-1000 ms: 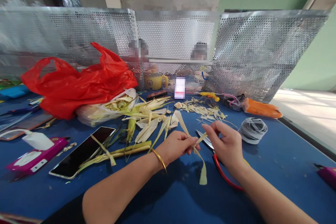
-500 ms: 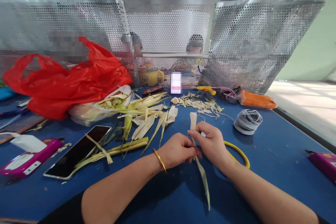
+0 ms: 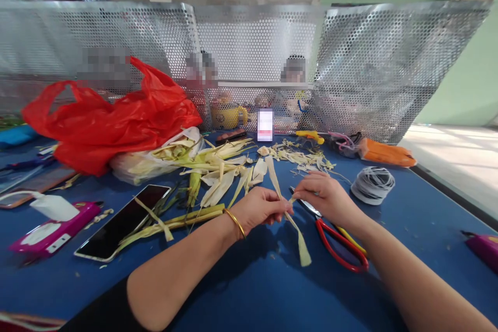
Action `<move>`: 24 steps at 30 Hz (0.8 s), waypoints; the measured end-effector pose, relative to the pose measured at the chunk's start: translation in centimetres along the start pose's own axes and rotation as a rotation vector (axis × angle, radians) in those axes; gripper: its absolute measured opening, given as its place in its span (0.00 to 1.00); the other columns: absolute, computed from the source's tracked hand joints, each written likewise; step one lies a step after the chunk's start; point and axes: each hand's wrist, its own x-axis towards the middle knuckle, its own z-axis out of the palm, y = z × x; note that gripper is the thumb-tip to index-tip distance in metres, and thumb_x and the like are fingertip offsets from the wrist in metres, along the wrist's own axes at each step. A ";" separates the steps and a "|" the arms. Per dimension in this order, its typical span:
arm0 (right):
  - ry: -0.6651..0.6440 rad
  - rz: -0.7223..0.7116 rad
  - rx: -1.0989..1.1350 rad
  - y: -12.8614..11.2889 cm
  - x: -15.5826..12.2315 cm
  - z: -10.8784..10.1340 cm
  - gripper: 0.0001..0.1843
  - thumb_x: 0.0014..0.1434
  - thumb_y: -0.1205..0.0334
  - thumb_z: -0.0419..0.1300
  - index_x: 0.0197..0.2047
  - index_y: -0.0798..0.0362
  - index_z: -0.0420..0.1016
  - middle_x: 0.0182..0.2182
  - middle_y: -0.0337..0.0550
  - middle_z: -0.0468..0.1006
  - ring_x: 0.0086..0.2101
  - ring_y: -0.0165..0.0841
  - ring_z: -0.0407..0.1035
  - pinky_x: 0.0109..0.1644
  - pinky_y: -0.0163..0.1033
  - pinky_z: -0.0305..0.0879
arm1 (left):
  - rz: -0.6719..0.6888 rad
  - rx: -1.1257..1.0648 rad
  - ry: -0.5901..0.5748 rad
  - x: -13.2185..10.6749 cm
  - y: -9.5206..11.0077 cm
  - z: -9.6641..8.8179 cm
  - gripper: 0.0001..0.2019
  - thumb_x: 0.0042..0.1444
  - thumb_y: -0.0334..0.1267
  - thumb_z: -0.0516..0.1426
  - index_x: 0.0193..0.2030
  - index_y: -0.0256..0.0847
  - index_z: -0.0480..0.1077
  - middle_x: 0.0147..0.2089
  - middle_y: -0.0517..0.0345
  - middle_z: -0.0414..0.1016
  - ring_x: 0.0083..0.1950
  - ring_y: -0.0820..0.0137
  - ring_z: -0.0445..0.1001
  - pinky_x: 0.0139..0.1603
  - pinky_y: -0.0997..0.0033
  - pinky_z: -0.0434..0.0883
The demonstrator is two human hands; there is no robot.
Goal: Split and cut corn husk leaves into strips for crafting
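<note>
A long pale corn husk strip (image 3: 299, 241) is pinched between the thumb and fingers of my left hand (image 3: 268, 206), which wears a gold bangle. Its one end points up and away, the other hangs down toward me. Just to the right, my right hand (image 3: 322, 192) is closed in a pinch on a thin piece of husk that runs to the left fingertips. Scissors (image 3: 340, 259) with red and yellow handles lie on the blue table below the right hand, which partly hides them. More corn husks (image 3: 218, 181) are spread beyond my left hand.
A ball of grey yarn (image 3: 372, 185) sits at the right. On the left are a dark phone (image 3: 124, 223), a magenta power strip (image 3: 58, 233) and a red plastic bag (image 3: 128, 119). A perforated metal screen (image 3: 252, 36) stands behind, with people beyond it.
My hands have drawn slightly apart, the right one shifting right and up. The husk strip has turned, its lower end now higher. The scissors show more fully, and the whole view has shifted slightly.
</note>
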 end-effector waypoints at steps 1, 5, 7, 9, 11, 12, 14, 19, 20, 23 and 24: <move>0.047 -0.006 -0.039 -0.1 0.0 0.1 0.15 0.64 0.57 0.54 0.29 0.49 0.76 0.26 0.39 0.78 0.32 0.32 0.69 0.49 0.42 0.57 | -0.011 -0.013 0.009 0.0 -0.1 0.1 0.13 0.44 0.45 0.65 0.26 0.34 0.77 0.17 0.62 0.66 0.18 0.80 0.59 0.19 0.78 0.51; 0.355 -0.012 -0.273 -1.4 -0.5 0.1 0.09 0.63 0.60 0.56 0.37 0.50 0.78 0.39 0.46 0.78 0.43 0.39 0.68 0.53 0.46 0.54 | 0.005 -0.224 0.093 0.0 0.0 0.4 0.14 0.45 0.45 0.66 0.31 0.35 0.78 0.24 0.56 0.75 0.24 0.76 0.71 0.24 0.78 0.62; 0.449 0.002 -0.300 -2.4 -0.9 0.3 0.10 0.63 0.60 0.55 0.36 0.50 0.77 0.35 0.46 0.78 0.39 0.37 0.68 0.50 0.44 0.56 | 0.041 -0.358 0.094 0.1 0.2 0.4 0.14 0.44 0.42 0.67 0.36 0.36 0.78 0.31 0.52 0.79 0.32 0.72 0.75 0.33 0.76 0.69; 0.433 0.018 -0.227 -3.3 -1.3 0.8 0.13 0.64 0.59 0.53 0.31 0.51 0.76 0.27 0.43 0.76 0.31 0.33 0.68 0.43 0.40 0.57 | 0.090 -0.463 0.107 0.2 0.2 0.5 0.14 0.41 0.38 0.68 0.37 0.36 0.78 0.35 0.52 0.80 0.37 0.71 0.76 0.40 0.74 0.70; 0.321 0.082 -0.118 -4.0 -1.4 1.7 0.14 0.64 0.57 0.53 0.31 0.50 0.76 0.27 0.42 0.76 0.29 0.32 0.68 0.39 0.38 0.57 | 0.127 -0.525 0.146 0.4 0.2 0.6 0.14 0.40 0.34 0.68 0.37 0.36 0.78 0.35 0.52 0.80 0.38 0.71 0.76 0.43 0.74 0.70; 0.247 0.138 -0.050 -4.1 -1.4 2.3 0.14 0.63 0.55 0.54 0.31 0.50 0.75 0.27 0.42 0.76 0.29 0.32 0.67 0.36 0.37 0.57 | 0.133 -0.540 0.166 0.4 0.2 0.6 0.14 0.41 0.33 0.68 0.37 0.35 0.78 0.35 0.51 0.80 0.38 0.70 0.76 0.43 0.73 0.71; 0.104 0.274 0.133 -4.1 -1.2 3.5 0.16 0.62 0.52 0.55 0.28 0.51 0.73 0.25 0.39 0.74 0.26 0.31 0.65 0.30 0.35 0.56 | 0.118 -0.544 0.191 0.5 0.1 0.8 0.14 0.42 0.33 0.67 0.38 0.35 0.78 0.34 0.50 0.80 0.36 0.70 0.77 0.40 0.73 0.71; 0.006 0.421 0.600 -4.1 -0.9 5.1 0.21 0.61 0.49 0.51 0.23 0.53 0.68 0.20 0.35 0.67 0.23 0.28 0.60 0.27 0.33 0.56 | 0.080 -0.532 0.215 0.4 -0.1 1.1 0.13 0.45 0.34 0.66 0.39 0.34 0.77 0.33 0.50 0.80 0.30 0.71 0.75 0.28 0.76 0.67; 0.008 0.410 0.607 -4.2 -1.0 5.0 0.21 0.61 0.50 0.51 0.22 0.53 0.65 0.19 0.35 0.65 0.23 0.27 0.58 0.26 0.32 0.55 | 0.083 -0.532 0.216 0.3 0.0 1.2 0.12 0.45 0.34 0.66 0.39 0.34 0.77 0.32 0.49 0.80 0.30 0.71 0.75 0.28 0.76 0.67; 0.000 0.341 0.532 -4.6 -1.1 4.5 0.21 0.61 0.53 0.51 0.19 0.52 0.57 0.19 0.33 0.60 0.22 0.26 0.54 0.25 0.32 0.51 | 0.097 -0.530 0.230 0.2 0.0 1.3 0.12 0.43 0.32 0.66 0.37 0.32 0.77 0.31 0.49 0.80 0.31 0.71 0.75 0.33 0.76 0.69; -0.008 0.322 0.508 -4.7 -1.1 4.3 0.21 0.61 0.54 0.51 0.19 0.52 0.56 0.19 0.33 0.59 0.23 0.26 0.53 0.25 0.32 0.50 | 0.101 -0.528 0.234 0.2 0.0 1.4 0.12 0.42 0.32 0.66 0.36 0.32 0.77 0.31 0.50 0.80 0.31 0.71 0.75 0.34 0.76 0.69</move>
